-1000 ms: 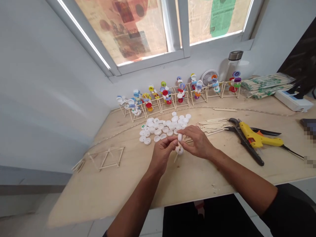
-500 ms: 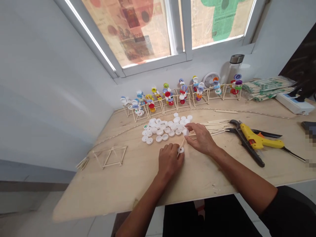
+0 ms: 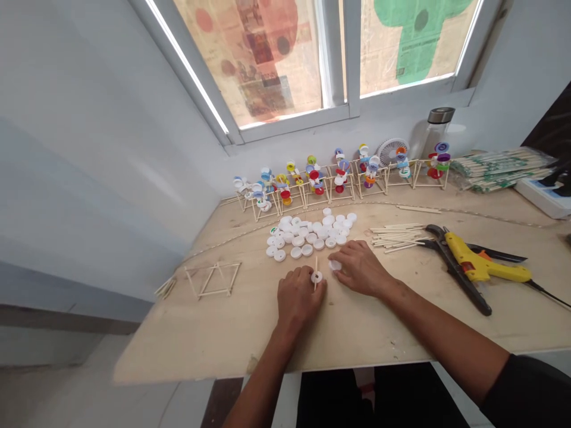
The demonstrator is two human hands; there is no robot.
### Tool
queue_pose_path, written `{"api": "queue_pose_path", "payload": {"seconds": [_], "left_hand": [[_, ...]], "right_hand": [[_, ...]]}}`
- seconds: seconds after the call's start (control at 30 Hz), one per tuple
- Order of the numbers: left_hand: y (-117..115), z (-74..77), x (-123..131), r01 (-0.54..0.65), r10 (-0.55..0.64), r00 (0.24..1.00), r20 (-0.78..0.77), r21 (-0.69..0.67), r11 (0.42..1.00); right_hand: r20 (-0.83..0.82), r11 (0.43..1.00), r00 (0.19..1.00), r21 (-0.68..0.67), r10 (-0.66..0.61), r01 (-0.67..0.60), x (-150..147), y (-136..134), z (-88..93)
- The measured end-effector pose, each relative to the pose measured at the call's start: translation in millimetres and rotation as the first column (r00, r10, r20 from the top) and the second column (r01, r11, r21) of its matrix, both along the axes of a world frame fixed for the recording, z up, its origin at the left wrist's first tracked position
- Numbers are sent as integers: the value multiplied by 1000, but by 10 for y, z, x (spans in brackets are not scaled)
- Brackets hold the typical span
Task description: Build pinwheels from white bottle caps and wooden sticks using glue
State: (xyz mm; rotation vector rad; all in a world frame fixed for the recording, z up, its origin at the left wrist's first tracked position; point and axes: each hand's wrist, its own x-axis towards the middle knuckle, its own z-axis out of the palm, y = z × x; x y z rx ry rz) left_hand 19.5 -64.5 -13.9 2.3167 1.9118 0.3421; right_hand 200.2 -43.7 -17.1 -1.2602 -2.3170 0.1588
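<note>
My left hand [image 3: 300, 295] is closed on a white bottle cap [image 3: 316, 277] with a thin wooden stick [image 3: 316, 264] lying across it. A little to the right, my right hand [image 3: 360, 267] pinches another white bottle cap [image 3: 334, 265] between thumb and fingers, just above the tabletop. The two caps are a short gap apart. Behind both hands spreads a pile of white bottle caps [image 3: 307, 250], some hollow side up. Beyond my right hand lies a bundle of loose wooden sticks [image 3: 397, 236].
A yellow glue gun [image 3: 486, 264] and black-handled cutters [image 3: 464, 279] lie at right. A stick frame [image 3: 216, 280] stands at left. Along the wall runs a row of stick frames with coloured cap wheels [image 3: 314, 183], near a fan [image 3: 392, 153], a bottle [image 3: 437, 131] and a power strip [image 3: 546, 199].
My right hand has drawn the cap from the pile's edge down toward me, beside the left hand. The stick over the left hand's cap now points more straight away from me. The view has shifted slightly.
</note>
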Motion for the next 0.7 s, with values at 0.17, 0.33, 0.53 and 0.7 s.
{"api": "queue_pose_path", "payload": {"seconds": [0.17,0.33,0.53,0.7], "left_hand": [[3,-38,-125,12,-12,978,207,-2,1000],[30,-85,-291,14,-4,942,336,-27,1000],[9,11,-292,-16,25,783,621,-19,1000],[-153,248,-30,324,22,320,947,-131,937]], "right_hand": [[52,999,998,-16,34,-33,-20,-19,0],[-131,998,989,-10,-66,65,54,50,-13],[-534,970,828,-240,-172,46,138,56,129],[-836,598,542,-392,85,-699,107,-107,360]]}}
